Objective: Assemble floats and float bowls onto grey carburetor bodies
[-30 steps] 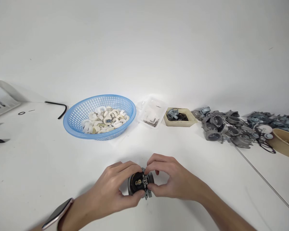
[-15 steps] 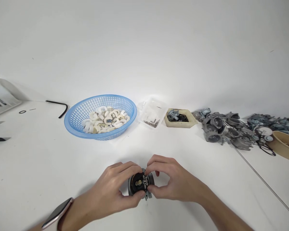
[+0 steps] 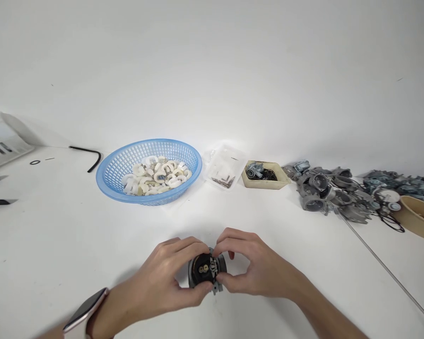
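A small grey metal carburetor body (image 3: 202,272) with a dark round opening and brass parts inside rests on the white table near its front edge. My left hand (image 3: 162,280) wraps its left side, thumb and fingers closed on it. My right hand (image 3: 255,268) pinches the body's right edge with thumb and forefinger, fingers curled. A watch (image 3: 85,310) sits on my left wrist.
Behind the hands stands a blue mesh basket (image 3: 109,174) of white C-shaped parts (image 3: 155,175). To its right lie a clear bag of pins (image 3: 224,169), a beige tray (image 3: 281,180) of black rings, a heap of grey carburetor bodies (image 3: 325,193) and a brown bowl (image 3: 415,217). A black hex key (image 3: 88,155) lies far left.
Both hands keep the same hold on the carburetor body. The view has tilted slightly, so the objects at the back sit a little differently in the frame.
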The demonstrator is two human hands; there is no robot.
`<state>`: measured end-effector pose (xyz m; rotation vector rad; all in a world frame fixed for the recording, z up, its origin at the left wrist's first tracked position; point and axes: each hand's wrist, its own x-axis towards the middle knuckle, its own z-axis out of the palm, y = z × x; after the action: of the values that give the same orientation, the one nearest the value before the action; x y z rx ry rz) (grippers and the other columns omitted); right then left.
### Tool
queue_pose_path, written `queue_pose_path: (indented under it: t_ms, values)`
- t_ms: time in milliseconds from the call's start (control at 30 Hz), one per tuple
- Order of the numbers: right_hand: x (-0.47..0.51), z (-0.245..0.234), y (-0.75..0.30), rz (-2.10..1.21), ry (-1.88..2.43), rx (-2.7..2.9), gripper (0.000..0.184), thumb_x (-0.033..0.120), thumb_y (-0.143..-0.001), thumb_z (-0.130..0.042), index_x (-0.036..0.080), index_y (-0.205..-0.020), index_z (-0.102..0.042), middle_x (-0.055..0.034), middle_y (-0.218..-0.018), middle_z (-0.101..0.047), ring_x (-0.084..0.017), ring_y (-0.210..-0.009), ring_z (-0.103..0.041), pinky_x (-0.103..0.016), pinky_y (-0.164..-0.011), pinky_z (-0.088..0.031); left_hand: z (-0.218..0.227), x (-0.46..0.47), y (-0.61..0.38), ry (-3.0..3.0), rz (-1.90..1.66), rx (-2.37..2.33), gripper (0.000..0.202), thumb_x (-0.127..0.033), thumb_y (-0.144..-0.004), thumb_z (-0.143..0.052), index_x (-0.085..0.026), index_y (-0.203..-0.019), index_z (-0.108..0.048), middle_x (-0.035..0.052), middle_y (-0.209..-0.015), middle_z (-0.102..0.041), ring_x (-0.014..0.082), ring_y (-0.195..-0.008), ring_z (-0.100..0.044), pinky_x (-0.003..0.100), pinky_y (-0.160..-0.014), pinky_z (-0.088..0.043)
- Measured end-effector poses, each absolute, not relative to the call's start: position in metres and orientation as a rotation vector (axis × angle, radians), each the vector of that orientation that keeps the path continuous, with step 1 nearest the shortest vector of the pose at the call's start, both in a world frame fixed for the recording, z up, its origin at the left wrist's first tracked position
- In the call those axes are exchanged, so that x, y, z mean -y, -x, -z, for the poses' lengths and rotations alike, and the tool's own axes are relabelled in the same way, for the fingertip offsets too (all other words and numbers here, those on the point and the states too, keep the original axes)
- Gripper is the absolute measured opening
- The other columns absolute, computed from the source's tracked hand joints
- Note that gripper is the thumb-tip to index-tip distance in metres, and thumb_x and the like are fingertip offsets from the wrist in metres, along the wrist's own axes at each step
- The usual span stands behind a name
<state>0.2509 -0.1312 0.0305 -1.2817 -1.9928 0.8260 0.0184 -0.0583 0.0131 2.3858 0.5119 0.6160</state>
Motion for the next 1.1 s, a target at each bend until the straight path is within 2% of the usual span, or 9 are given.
queue_pose_path:
  t_ms: [67, 200, 233, 400, 733, 800, 933, 1000, 1100]
  values:
    - [0.131, -0.033, -0.252, -0.852, 1.278, 1.989, 0.041, 0.018, -0.074, -0.082, 0.026, -0.112, -0.068, 0.0016, -0.105, -0.065, -0.014, -0.090, -0.061, -0.026, -0.082, -0.051, -0.012, 0.056, -0.015, -2.284, -0.600, -0.554, 0.028, -0.027, -0.092, -0.063, -0.026, -0.120, -0.060, 0.0009, -0.104, -0.071, 0.0188, -0.089, -0.066, 0.029, -0.081, -0.051]
    - [0.132, -0.031, -0.246, -0.855, 1.348, 2.048, 0.079, 0.040, -0.064, -0.094, 0.031, -0.134, -0.059, -0.0031, -0.131, -0.058, -0.022, -0.116, -0.059, -0.035, -0.100, -0.050, -0.011, 0.048, -0.011, -2.019, -0.669, -0.652, 0.027, -0.036, -0.107, -0.044, -0.027, -0.127, -0.060, 0.0018, -0.113, -0.070, 0.0192, -0.103, -0.065, 0.030, -0.093, -0.049]
    - [0.133, -0.030, -0.242, -0.824, 1.363, 2.077, 0.079, 0.041, -0.064, -0.094, 0.031, -0.135, -0.059, -0.0038, -0.134, -0.057, -0.024, -0.118, -0.058, -0.037, -0.101, -0.049, -0.010, 0.045, -0.011, -1.963, -0.681, -0.676, 0.028, -0.038, -0.108, -0.041, -0.027, -0.125, -0.061, 0.0019, -0.113, -0.070, 0.0190, -0.103, -0.065, 0.030, -0.092, -0.049]
    - [0.139, -0.024, -0.224, -0.638, 1.369, 2.089, 0.043, 0.031, -0.079, -0.082, 0.028, -0.118, -0.066, -0.0057, -0.130, -0.057, -0.024, -0.119, -0.056, -0.039, -0.103, -0.048, -0.007, 0.034, -0.017, -1.853, -0.690, -0.731, 0.032, -0.043, -0.108, -0.040, -0.023, -0.116, -0.064, 0.0033, -0.105, -0.070, 0.0193, -0.094, -0.065, 0.031, -0.088, -0.049]
    - [0.137, -0.026, -0.225, -0.786, 1.342, 1.992, 0.027, 0.022, -0.088, -0.073, 0.028, -0.114, -0.066, -0.0024, -0.125, -0.060, -0.019, -0.114, -0.059, -0.032, -0.100, -0.050, -0.003, 0.029, -0.017, -1.867, -0.734, -0.744, 0.035, -0.047, -0.107, -0.040, -0.023, -0.116, -0.064, 0.0041, -0.103, -0.069, 0.0195, -0.090, -0.065, 0.033, -0.085, -0.051]
    - [0.136, -0.025, -0.228, -0.821, 1.350, 1.966, 0.033, 0.029, -0.086, -0.077, 0.028, -0.116, -0.065, -0.0031, -0.128, -0.059, -0.020, -0.118, -0.058, -0.032, -0.103, -0.049, -0.003, 0.029, -0.017, -1.881, -0.728, -0.746, 0.037, -0.047, -0.108, -0.039, -0.022, -0.116, -0.064, 0.0047, -0.103, -0.069, 0.0196, -0.089, -0.065, 0.033, -0.085, -0.051]
    - [0.135, -0.023, -0.232, -0.880, 1.432, 2.103, 0.091, 0.051, -0.063, -0.092, 0.028, -0.141, -0.053, -0.0074, -0.144, -0.053, -0.028, -0.129, -0.053, -0.040, -0.109, -0.046, -0.002, 0.027, -0.017, -1.923, -0.715, -0.753, 0.040, -0.050, -0.108, -0.038, -0.021, -0.117, -0.064, 0.0049, -0.101, -0.070, 0.0195, -0.088, -0.064, 0.033, -0.085, -0.052]
    - [0.134, -0.023, -0.232, -0.835, 1.485, 2.176, 0.090, 0.053, -0.067, -0.089, 0.028, -0.144, -0.052, -0.0076, -0.142, -0.057, -0.030, -0.128, -0.055, -0.042, -0.108, -0.045, -0.003, 0.027, -0.017, -1.931, -0.698, -0.752, 0.041, -0.052, -0.107, -0.038, -0.021, -0.117, -0.063, 0.0050, -0.101, -0.071, 0.0193, -0.087, -0.065, 0.033, -0.085, -0.052]
    - [0.134, -0.028, -0.234, -0.726, 1.551, 2.249, 0.067, 0.044, -0.070, -0.084, 0.027, -0.130, -0.060, -0.0039, -0.117, -0.069, -0.028, -0.109, -0.064, -0.041, -0.099, -0.049, -0.005, 0.029, -0.017, -1.932, -0.656, -0.744, 0.043, -0.053, -0.107, -0.037, -0.021, -0.122, -0.061, 0.0053, -0.102, -0.071, 0.0193, -0.087, -0.067, 0.032, -0.086, -0.052]
